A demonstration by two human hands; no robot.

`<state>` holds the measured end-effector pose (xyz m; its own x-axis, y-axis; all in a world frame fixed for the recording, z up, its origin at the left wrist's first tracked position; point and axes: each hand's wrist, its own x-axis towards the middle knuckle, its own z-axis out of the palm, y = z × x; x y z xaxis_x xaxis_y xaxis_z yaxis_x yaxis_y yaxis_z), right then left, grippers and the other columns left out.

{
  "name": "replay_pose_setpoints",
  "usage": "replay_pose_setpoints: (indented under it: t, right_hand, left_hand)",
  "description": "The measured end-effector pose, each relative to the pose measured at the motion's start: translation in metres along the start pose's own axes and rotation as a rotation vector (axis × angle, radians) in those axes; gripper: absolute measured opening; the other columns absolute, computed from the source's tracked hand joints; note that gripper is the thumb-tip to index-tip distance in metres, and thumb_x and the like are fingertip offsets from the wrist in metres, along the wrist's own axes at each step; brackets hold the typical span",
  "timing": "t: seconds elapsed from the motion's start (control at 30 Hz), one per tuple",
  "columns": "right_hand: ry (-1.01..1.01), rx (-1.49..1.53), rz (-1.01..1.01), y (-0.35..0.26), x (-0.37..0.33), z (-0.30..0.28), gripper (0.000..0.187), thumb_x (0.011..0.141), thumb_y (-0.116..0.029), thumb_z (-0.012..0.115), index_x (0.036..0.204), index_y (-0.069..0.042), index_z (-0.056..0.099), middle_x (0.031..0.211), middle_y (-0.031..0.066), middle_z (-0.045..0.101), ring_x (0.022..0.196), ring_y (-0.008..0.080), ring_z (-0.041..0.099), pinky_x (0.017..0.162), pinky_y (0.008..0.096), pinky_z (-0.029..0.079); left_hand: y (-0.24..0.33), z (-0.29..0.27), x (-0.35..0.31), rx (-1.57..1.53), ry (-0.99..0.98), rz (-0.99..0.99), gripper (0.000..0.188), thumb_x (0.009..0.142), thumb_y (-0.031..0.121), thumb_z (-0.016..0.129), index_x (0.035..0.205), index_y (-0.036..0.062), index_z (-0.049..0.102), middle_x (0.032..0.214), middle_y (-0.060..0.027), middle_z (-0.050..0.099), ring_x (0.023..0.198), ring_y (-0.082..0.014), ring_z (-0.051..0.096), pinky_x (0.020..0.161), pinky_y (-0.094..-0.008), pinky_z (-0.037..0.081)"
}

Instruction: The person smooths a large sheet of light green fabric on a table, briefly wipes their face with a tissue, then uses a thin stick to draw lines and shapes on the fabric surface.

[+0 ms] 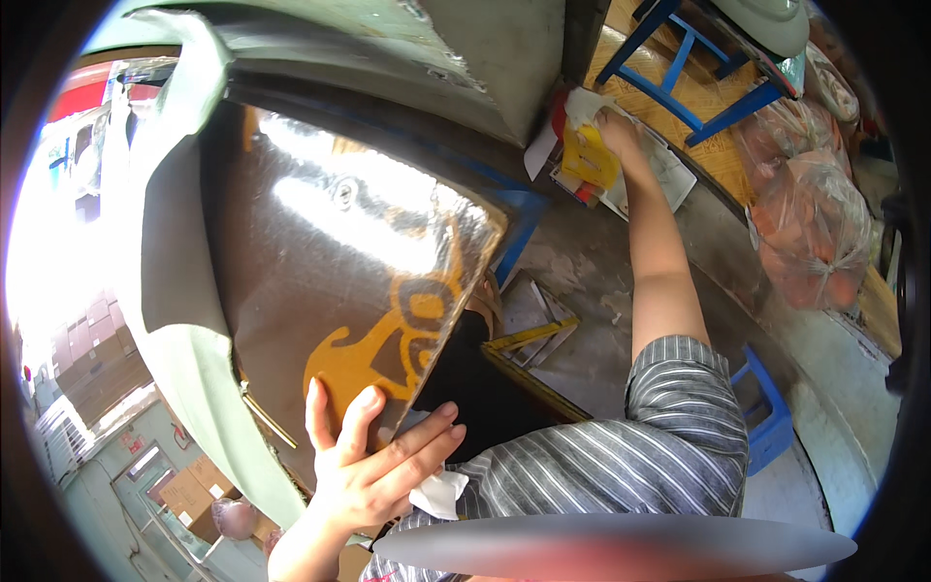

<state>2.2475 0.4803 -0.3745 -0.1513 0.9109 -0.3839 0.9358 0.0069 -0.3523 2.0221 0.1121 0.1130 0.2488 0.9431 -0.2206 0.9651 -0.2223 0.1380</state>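
Note:
My left hand (373,466) rests with fingers spread at the near corner of a glossy brown board (320,262), which has a yellow-orange swirl pattern and bright reflections. A crumpled white piece (441,493), like tissue or cloth, pokes out beside its palm. My right arm stretches far to the upper right. There my right hand (619,134) is bent down, fingers curled, at a small pile on the floor. A yellow sheet or packet (590,160) and a crumpled white piece (582,103) lie right at its fingers; the fingertips are partly hidden. Beneath is a pale shallow tray (669,179).
A blue-legged stool (669,92) stands at the far right, near clear plastic bags (815,233) of orange-brown contents. Nearer is a blue plastic stool (768,417). A yellow-edged frame (533,339) lies below the board. Pale green sheeting (184,378) curves along the left; cardboard boxes (194,495) lie beyond.

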Motion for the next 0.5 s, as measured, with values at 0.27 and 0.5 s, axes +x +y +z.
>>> replay_pose_setpoints:
  t: [0.27,0.5]
  right_hand:
    - [0.469,0.035,-0.017,-0.026,-0.039,0.018,0.053,0.091,-0.047,0.054,0.136,-0.020,0.057,0.134,0.0138,0.061,0.126,0.0324,0.055,0.109,0.0583,0.027]
    - [0.053,0.300,0.097,0.003,-0.120,0.014,0.054,0.087,-0.034,0.064,0.132,-0.003,0.059,0.125,0.0207,0.065,0.120,0.0349,0.060,0.099,0.0414,0.047]
  left_hand:
    - [-0.004,0.000,0.009,-0.127,0.026,0.011,0.026,0.088,0.028,0.067,0.113,0.0210,0.074,0.118,0.0062,0.072,0.144,-0.0357,0.036,0.118,-0.0619,0.008]
    - [-0.010,0.008,0.008,-0.189,0.153,0.070,0.031,0.085,0.015,0.064,0.115,0.0176,0.072,0.118,0.0018,0.071,0.144,-0.0351,0.037,0.120,-0.0576,0.009]
